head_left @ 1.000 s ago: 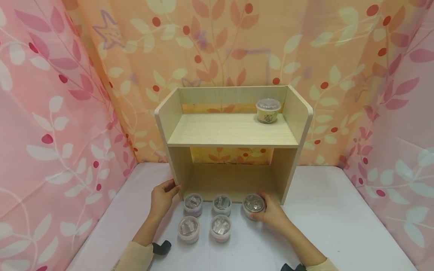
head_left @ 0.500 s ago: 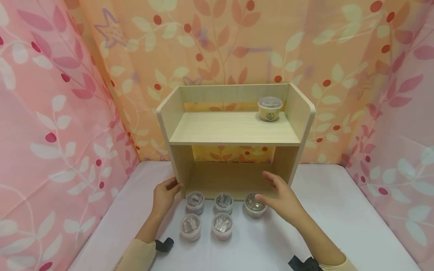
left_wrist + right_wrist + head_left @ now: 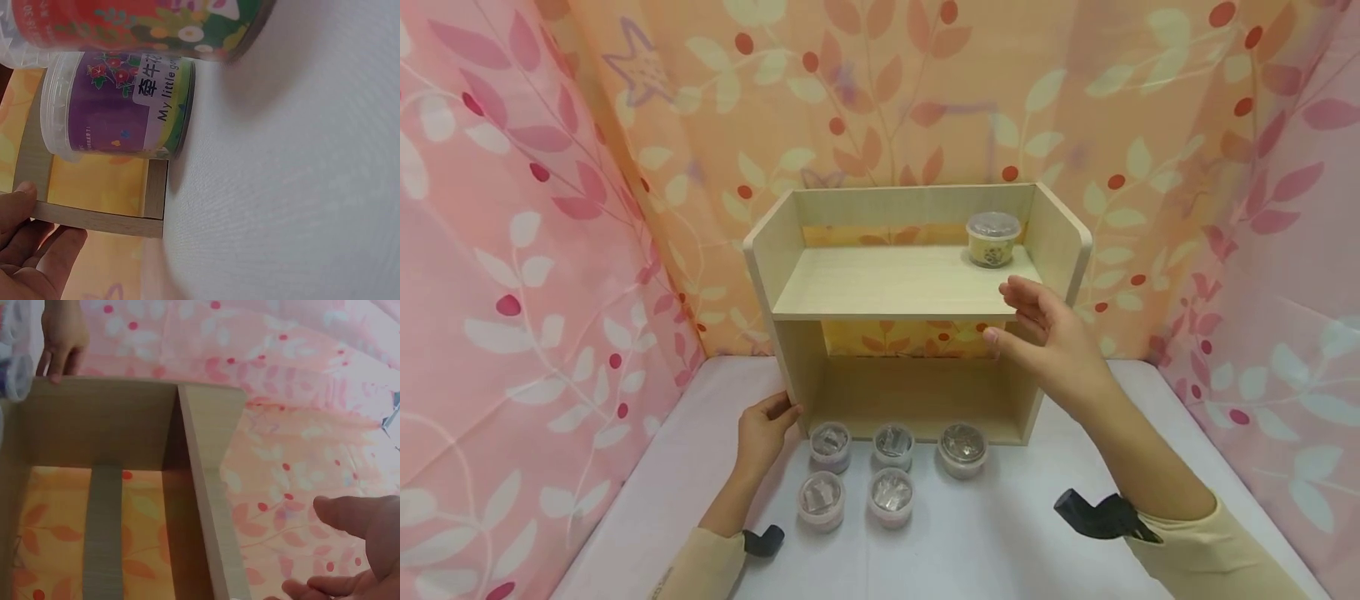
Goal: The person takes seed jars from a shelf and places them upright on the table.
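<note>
A two-tier light wooden shelf (image 3: 880,282) stands on the table. My left hand (image 3: 763,435) pinches the front edge of its left side panel, thumb on one face and fingers on the other, as the left wrist view also shows. My right hand (image 3: 1063,350) is raised in front of the shelf's right side, fingers spread and nothing held. Just behind its fingertips, a yellow-labelled tub with a clear lid (image 3: 992,242) sits at the right of the upper tier. In the left wrist view, a purple-labelled tub (image 3: 119,106) stands near the left hand, beside a red-labelled tub (image 3: 150,25).
Several lidded tubs stand in two rows before the shelf, among them a back right tub (image 3: 962,450) and a front left tub (image 3: 822,502). A white cloth (image 3: 970,550) covers the table. Floral curtains (image 3: 887,92) hang behind and at both sides.
My right hand has let go of the back right tub and risen to the level of the upper tier. The left hand has stayed on the side panel.
</note>
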A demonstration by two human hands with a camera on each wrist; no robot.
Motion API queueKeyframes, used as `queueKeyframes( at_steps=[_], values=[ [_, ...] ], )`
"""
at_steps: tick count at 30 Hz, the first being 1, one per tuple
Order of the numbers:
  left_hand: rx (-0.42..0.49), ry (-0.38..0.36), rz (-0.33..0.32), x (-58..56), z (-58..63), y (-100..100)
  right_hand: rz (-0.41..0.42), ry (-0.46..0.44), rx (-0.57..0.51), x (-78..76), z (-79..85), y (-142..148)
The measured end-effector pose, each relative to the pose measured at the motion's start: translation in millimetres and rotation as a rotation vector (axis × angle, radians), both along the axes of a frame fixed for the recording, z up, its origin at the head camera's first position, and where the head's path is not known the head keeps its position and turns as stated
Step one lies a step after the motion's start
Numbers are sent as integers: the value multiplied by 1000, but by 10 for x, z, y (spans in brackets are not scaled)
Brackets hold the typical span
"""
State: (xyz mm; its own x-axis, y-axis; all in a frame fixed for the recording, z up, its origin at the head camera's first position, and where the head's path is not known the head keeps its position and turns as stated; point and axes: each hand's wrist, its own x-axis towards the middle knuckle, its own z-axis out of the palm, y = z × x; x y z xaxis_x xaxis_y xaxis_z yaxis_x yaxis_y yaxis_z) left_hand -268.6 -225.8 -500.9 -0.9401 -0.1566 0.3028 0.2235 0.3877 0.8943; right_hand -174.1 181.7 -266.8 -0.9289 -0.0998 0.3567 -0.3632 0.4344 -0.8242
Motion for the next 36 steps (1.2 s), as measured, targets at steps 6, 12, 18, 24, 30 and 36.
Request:
queueKeyframes(
  at_steps=[6, 12, 18, 24, 30, 36],
  values=[
    [5, 0, -8, -7, 14, -7, -143, -29, 16, -299, 319, -1],
    [-7, 16, -4, -6, 2, 13, -244, -105, 43, -609, 449, 23],
    [-14, 8, 5, 3, 18, 11, -297, -123, -17, -936, 514, -17],
    [-14, -12, 11, 13, 27, 1, -322, -142, -87, -1187, 489, -87],
    [-20, -9, 19, -3, 19, -5, -386, -197, -120, -1383, 504, -118],
    [-14, -10, 6, -19, 4, -7, -405, -219, -132, -1506, 460, -104]
  ],
)
